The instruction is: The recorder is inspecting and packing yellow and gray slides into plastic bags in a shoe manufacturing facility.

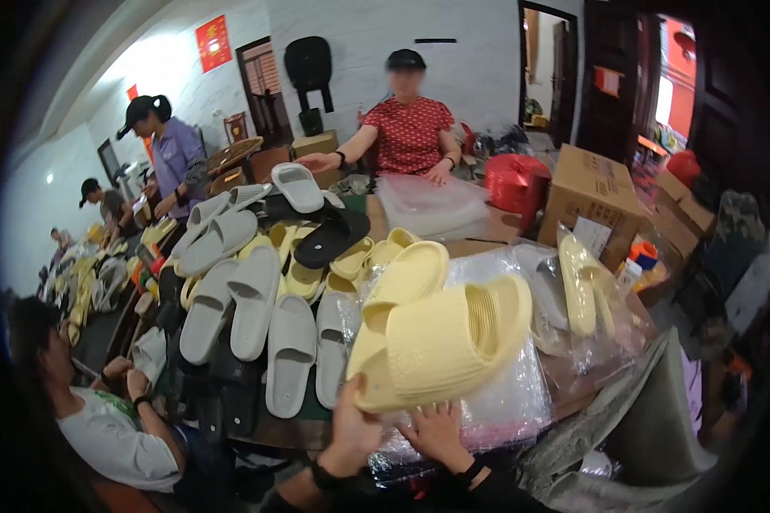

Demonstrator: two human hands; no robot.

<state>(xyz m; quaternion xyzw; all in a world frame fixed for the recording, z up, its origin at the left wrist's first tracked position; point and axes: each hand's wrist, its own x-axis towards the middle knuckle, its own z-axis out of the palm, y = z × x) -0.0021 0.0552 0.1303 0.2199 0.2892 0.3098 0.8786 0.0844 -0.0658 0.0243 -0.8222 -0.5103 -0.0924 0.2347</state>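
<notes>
My left hand (353, 434) is closed round the toe end of a pale yellow slide slipper (449, 342), held tilted over the table. A second yellow slipper (409, 272) overlaps right behind it; whether my fingers grip that one too is hidden. My right hand (436, 434) lies with spread fingers on a stack of clear plastic bags (509, 385), just below the slippers. Grey slippers (289, 355) stand in a pile to the left, mixed with yellow ones and a black slipper (332, 237). To the right lies a bagged yellow slipper (580, 286).
Across the table a person in red (411, 137) reaches toward a grey slipper (298, 186), beside more plastic sheets (432, 205). Red twine (518, 188) and a cardboard box (590, 197) stand far right. A seated person (115, 427) handles a slipper at left. Grey fabric (650, 427) hangs near right.
</notes>
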